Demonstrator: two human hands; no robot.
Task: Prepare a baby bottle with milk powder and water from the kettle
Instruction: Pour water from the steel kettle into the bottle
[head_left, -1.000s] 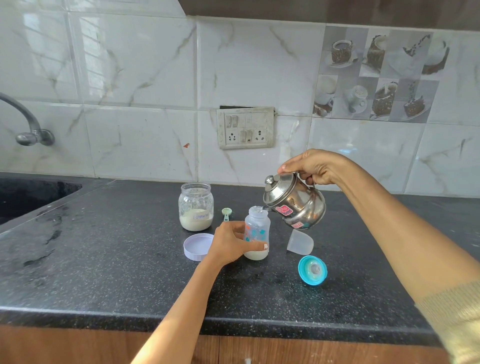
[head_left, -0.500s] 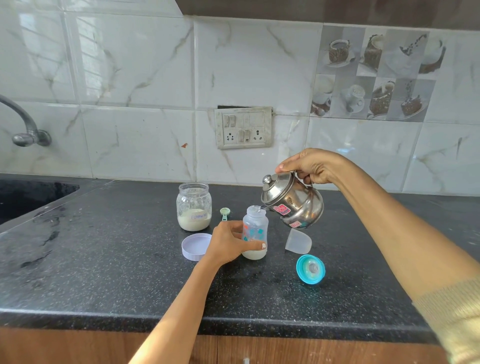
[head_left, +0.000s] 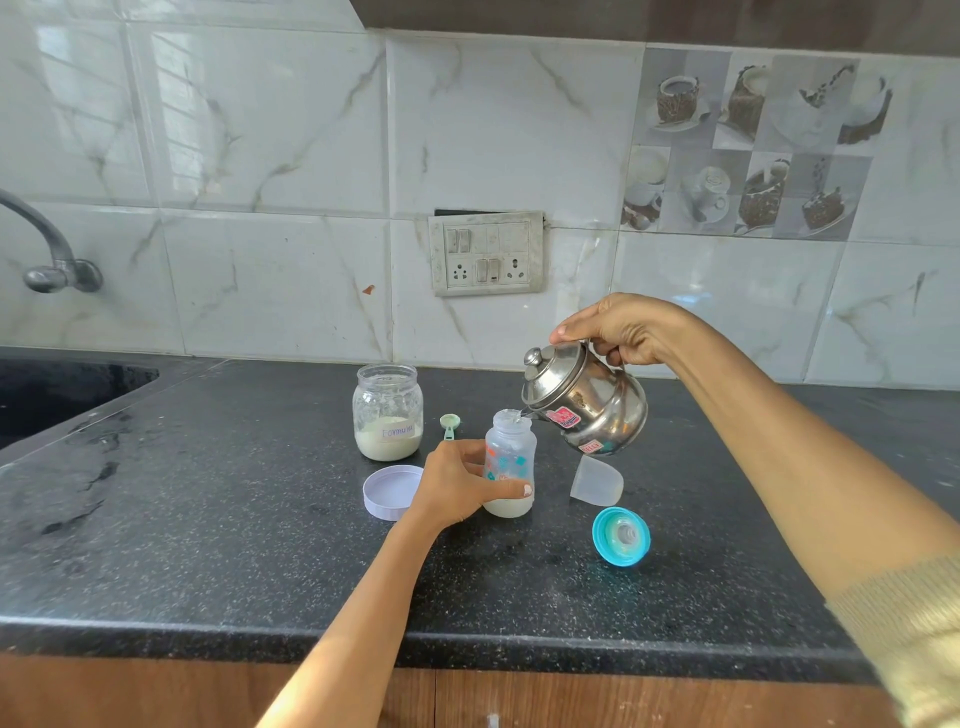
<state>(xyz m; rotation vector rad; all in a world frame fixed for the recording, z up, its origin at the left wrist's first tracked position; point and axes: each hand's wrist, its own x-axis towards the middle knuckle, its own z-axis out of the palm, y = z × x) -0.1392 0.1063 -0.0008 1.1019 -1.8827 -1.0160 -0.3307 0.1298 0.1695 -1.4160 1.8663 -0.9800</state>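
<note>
**Spout over the open mouth**

The baby bottle (head_left: 510, 462) stands upright on the counter (head_left: 208, 519), the left hand (head_left: 457, 486) wrapped round its body. The right hand (head_left: 623, 327) grips the handle of the kettle (head_left: 587, 402) — tilted leftward, its spout tip right at the bottle's rim, body up and to the right. The pour hinges on keeping that spout above the narrow neck — judging by the low milky layer, filling has far to go.

Single head-worn wide view, forward and down onto near counter (head_left: 208, 519); edges perhaps lens-bent
</note>
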